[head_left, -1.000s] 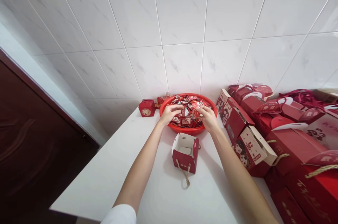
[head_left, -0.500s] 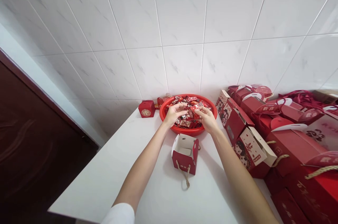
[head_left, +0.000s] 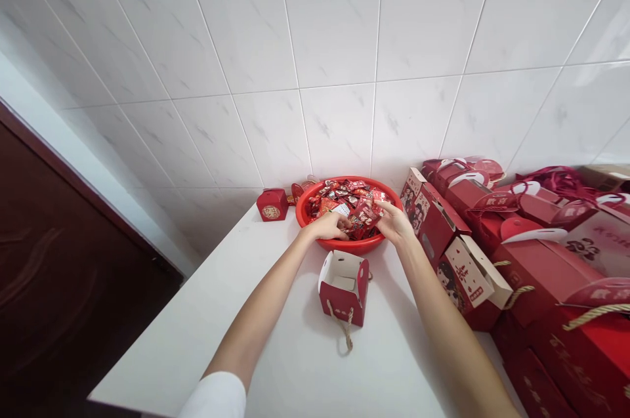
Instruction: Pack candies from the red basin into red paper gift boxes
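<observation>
White tiles with grey veining make up the wall (head_left: 339,18), which rises behind everything else. Against it stands a white table (head_left: 197,333), with a dark red-brown door (head_left: 54,260) beyond its left edge. Along the right side runs a crowded heap of red boxes (head_left: 541,254), several with rope handles, a few with cream panels and printed cartoon figures; a tangle of magenta ribbon (head_left: 554,178) lies toward the back of it. Near the wall, around the middle, sits a round red basin (head_left: 357,247) filled with small wrapped packets (head_left: 357,188), mostly red. Just in front of the basin, on the person's side, an open red box (head_left: 342,306) stands upright, its white inner walls and floor showing. Both hands are at the basin. The right hand (head_left: 395,222) is over its right side, thumb and fingers curved at the red wrappers; I cannot tell whether they grip one. The left hand (head_left: 325,226) reaches over the near left rim, fingers bent down among the packets, tips partly hidden, so their hold cannot be told. Left of the basin sits a closed small red box (head_left: 272,205) with a round gold emblem. Smallest is a white packet (head_left: 340,209), lying just beyond the left hand's fingers
</observation>
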Demonstrator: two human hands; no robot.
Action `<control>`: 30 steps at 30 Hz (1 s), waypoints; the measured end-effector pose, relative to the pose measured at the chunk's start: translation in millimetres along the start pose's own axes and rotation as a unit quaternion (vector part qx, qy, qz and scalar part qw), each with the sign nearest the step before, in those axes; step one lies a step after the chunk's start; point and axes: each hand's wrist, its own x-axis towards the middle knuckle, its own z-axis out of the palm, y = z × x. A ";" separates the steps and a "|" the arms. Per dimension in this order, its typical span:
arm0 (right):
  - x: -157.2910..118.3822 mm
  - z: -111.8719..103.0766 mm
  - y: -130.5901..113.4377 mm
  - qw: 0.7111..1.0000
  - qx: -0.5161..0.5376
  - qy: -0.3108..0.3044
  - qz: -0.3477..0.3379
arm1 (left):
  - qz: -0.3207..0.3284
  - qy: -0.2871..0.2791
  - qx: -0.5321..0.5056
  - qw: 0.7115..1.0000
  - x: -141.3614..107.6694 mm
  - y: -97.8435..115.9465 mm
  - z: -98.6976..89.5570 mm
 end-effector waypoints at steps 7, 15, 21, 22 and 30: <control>-3.7 6.0 0.2 0.999 0.037 0.030 -0.007 | 0.006 0.108 0.038 0.993 -3.6 -1.5 2.7; -6.4 11.6 -1.1 0.997 0.066 0.039 -0.011 | 0.019 0.266 0.119 0.956 -10.9 6.2 5.3; -9.5 14.2 -3.4 0.996 0.079 0.033 -0.004 | -0.007 -0.075 0.128 0.989 -3.4 14.6 1.4; -9.5 13.9 -3.6 0.997 0.075 0.030 -0.004 | -0.015 -0.095 0.127 0.987 -1.4 15.5 0.4; -8.8 10.3 -3.0 0.998 0.051 0.015 -0.016 | -0.083 -0.114 0.228 0.963 19.0 31.0 11.2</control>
